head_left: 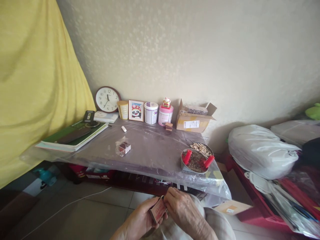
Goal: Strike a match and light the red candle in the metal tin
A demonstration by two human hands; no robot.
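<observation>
My left hand [143, 213] is closed around a small matchbox [158, 210] with red print, tilted above my lap. At the box's upper right end, the fingers of my right hand [181, 205] are pinched together; what they hold, if anything, is hidden. On the table in front stands an oval tin [195, 161] with dark brown filling and two red upright pieces. Behind it sits a round container of matchsticks [201, 149]. Further left on the table lies a pack of matchboxes [124, 147] in torn clear wrap.
A plastic-covered table [152, 143] holds a clock [108, 99], a framed panda picture [136, 110], a white tub [151, 112], an open cardboard box [193, 121] and a green book [77, 135]. White bags [262, 150] are piled at right.
</observation>
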